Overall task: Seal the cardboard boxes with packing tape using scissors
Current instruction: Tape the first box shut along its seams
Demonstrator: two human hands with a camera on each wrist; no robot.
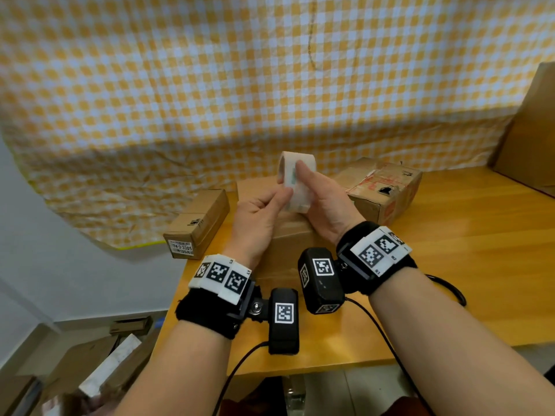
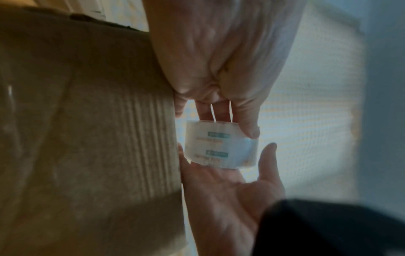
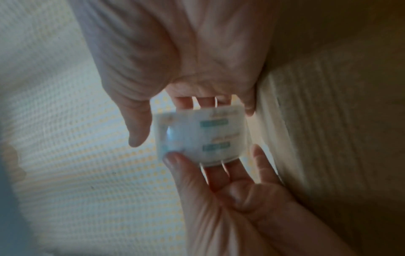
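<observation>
Hands (image 1: pixel 258 217) (image 1: pixel 326 202) both grip tape roll (image 1: pixel 295 181) (green print shows at wrists only)

Head view is bright, even, bowed at the edges; both wrist views are dim, blurred, darkest toward 6 o'clock.

Was translucent, milky plastic with a smooth, slightly glossy face: the tape roll (image 1: pixel 297 180). Were matt brown cardboard, partly covered with shiny tape: the boxes (image 1: pixel 288 235). Was smooth, varnished yellow wood: the table (image 1: pixel 465 250). Was thin, wrinkled checked cloth: the backdrop (image 1: pixel 210 85).
</observation>
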